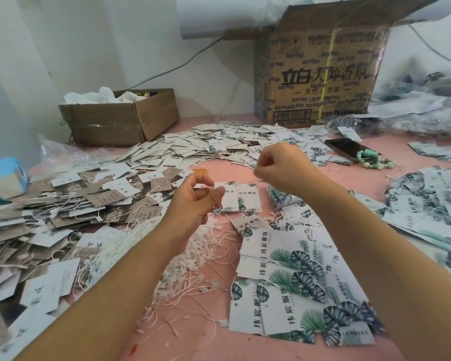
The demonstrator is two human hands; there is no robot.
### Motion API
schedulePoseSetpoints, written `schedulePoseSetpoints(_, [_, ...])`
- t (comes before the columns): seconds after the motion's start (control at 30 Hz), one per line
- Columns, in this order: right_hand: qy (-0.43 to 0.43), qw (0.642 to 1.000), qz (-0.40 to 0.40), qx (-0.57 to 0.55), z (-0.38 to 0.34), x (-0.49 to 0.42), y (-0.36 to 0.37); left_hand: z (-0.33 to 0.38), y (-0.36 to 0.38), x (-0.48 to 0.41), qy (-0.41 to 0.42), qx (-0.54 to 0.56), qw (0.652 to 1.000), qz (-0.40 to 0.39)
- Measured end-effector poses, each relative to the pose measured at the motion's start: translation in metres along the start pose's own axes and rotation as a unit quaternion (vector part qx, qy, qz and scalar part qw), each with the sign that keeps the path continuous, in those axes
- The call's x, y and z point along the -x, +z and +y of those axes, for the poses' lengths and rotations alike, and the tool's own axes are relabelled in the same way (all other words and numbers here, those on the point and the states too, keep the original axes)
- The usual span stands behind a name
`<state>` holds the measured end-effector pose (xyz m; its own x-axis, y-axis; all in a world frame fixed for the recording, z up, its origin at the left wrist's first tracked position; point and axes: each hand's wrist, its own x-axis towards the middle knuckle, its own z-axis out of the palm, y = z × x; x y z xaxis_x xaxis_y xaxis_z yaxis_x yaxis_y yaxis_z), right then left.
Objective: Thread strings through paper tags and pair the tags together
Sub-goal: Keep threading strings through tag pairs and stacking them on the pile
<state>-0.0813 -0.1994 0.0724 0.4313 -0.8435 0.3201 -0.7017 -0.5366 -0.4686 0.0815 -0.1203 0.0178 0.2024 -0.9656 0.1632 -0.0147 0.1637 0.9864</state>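
While held up clear of the pink tabletop, found both hands engaged over the work.

Left hand: fingers curled, thumb pressed on the near edge of a pair of leaf-printed tags. Tags set side by side, print facing up, just beyond the knuckles. Appear gripped rather than lying loose; not fully confirmed.

Right hand: raised higher and set apart from the left. Closed to a fist, thumb tight against forefinger as if pinching something fine. No string discernible in that grip or between the hands; contents cannot be told.

Judged step in hand: drawing a string through the holes of the held pair, with the right hand placed as for a pull. Holes too small to make out, so completion not verifiable.

Stock noted:
- tangle of loose white strings directly below the left wrist
- fanned stack of leaf-printed tags beside the right forearm
- mixed heap of brown and white tags at left
- further spread of tags in front of the printed carton

Also present: phone with bead bracelet touching it.

Next move, as judged: take up slack evenly, keep both tags aligned under the thumb, then close the string's fastener and lay the finished pair aside. Risk of snagging the string in the tangle below.
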Motion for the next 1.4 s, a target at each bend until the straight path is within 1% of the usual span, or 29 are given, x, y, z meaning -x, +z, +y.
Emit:
schedulePoseSetpoints(0.07, [0.042,0.997,0.006,0.069,0.008,-0.001,-0.003,-0.002,-0.001,-0.001,0.0,-0.01,1.0,0.006])
schedulePoseSetpoints(0.13, [0.079,0.988,-0.034,0.13,0.011,0.001,-0.004,-0.004,-0.002,-0.002,0.0,-0.022,1.0,0.013])
schedulePoseSetpoints(0.23, [0.119,0.959,-0.086,0.243,0.014,0.007,-0.004,-0.004,-0.003,-0.003,0.005,-0.027,0.999,0.024])
schedulePoseSetpoints(0.33, [0.131,0.94,-0.112,0.293,0.015,0.01,-0.008,-0.004,-0.004,-0.004,0.009,-0.011,0.999,0.033])
schedulePoseSetpoints(0.37, [0.127,0.938,-0.129,0.297,0.015,0.01,-0.009,-0.004,-0.004,-0.004,0.009,-0.009,0.999,0.031])
schedulePoseSetpoints(0.4, [0.103,0.937,-0.15,0.299,0.013,0.01,-0.009,-0.004,-0.004,-0.003,0.009,-0.009,1.0,0.026])
schedulePoseSetpoints(0.43, [0.078,0.939,-0.175,0.285,0.013,0.009,-0.007,-0.004,-0.003,-0.002,0.01,-0.012,1.0,0.02])
schedulePoseSetpoints(0.47, [0.044,0.95,-0.197,0.238,0.01,0.008,-0.004,-0.004,-0.001,-0.001,0.012,-0.018,1.0,0.013])
schedulePoseSetpoints(0.5, [0.019,0.962,-0.219,0.161,0.008,0.007,0.001,-0.004,0.001,0.0,0.016,-0.027,1.0,0.006])
schedulePoseSetpoints(0.53, [0.002,0.969,-0.241,0.057,0.004,0.008,0.006,-0.005,0.003,0.0,0.021,-0.034,0.999,0.001])
schedulePoseSetpoints(0.57, [-0.008,0.964,-0.261,-0.051,-0.002,0.009,0.012,-0.006,0.005,0.001,0.029,-0.04,0.999,0.0])
schedulePoseSetpoints(0.6, [-0.019,0.951,-0.274,-0.143,-0.007,0.012,0.018,-0.007,0.007,0.001,0.038,-0.044,0.998,0.001])
schedulePoseSetpoints(0.63, [-0.023,0.934,-0.289,-0.209,-0.012,0.014,0.023,-0.009,0.009,0.001,0.047,-0.044,0.998,0.007])
schedulePoseSetpoints(0.67, [-0.025,0.922,-0.293,-0.25,-0.016,0.017,0.027,-0.01,0.009,0.0,0.055,-0.044,0.997,0.015])
schedulePoseSetpoints(0.7, [-0.023,0.918,-0.293,-0.268,-0.017,0.017,0.032,-0.012,0.009,-0.001,0.062,-0.047,0.997,0.024])
schedulePoseSetpoints(0.73, [-0.025,0.923,-0.282,-0.26,-0.019,0.018,0.033,-0.013,0.007,-0.002,0.069,-0.055,0.996,0.032])
schedulePoseSetpoints(0.77, [-0.023,0.937,-0.254,-0.239,-0.018,0.017,0.034,-0.016,0.004,-0.004,0.075,-0.069,0.994,0.037])
schedulePoseSetpoints(0.87, [-0.035,0.978,-0.136,-0.155,-0.011,0.006,0.032,-0.023,-0.007,-0.009,0.08,-0.158,0.983,0.051])
schedulePoseSetpoints(0.93, [-0.055,0.992,-0.081,-0.078,-0.006,-0.001,0.031,-0.03,-0.014,-0.014,0.078,-0.256,0.961,0.071])
schedulePoseSetpoints(1.0, [-0.062,0.996,-0.067,0.014,-0.001,-0.007,0.034,-0.034,-0.019,-0.017,0.059,-0.357,0.929,0.072])
schedulePoseSetpoints(1.1, [-0.08,0.986,-0.109,0.097,0.002,-0.019,0.046,-0.037,-0.018,-0.017,0.017,-0.438,0.898,0.046])
schedulePoseSetpoints(1.2, [-0.096,0.969,-0.175,0.143,0.002,-0.033,0.053,-0.037,-0.014,-0.016,0.023,-0.494,0.869,0.013])
schedulePoseSetpoints(1.23, [-0.098,0.962,-0.195,0.163,0.003,-0.037,0.055,-0.036,-0.013,-0.016,0.023,-0.493,0.87,0.008])
schedulePoseSetpoints(1.3, [-0.094,0.948,-0.231,0.196,0.003,-0.043,0.056,-0.035,-0.014,-0.015,0.013,-0.472,0.881,0.008])
schedulePoseSetpoints(1.4, [-0.094,0.934,-0.263,0.223,0.003,-0.046,0.057,-0.034,-0.013,-0.015,0.0,-0.449,0.893,0.008])
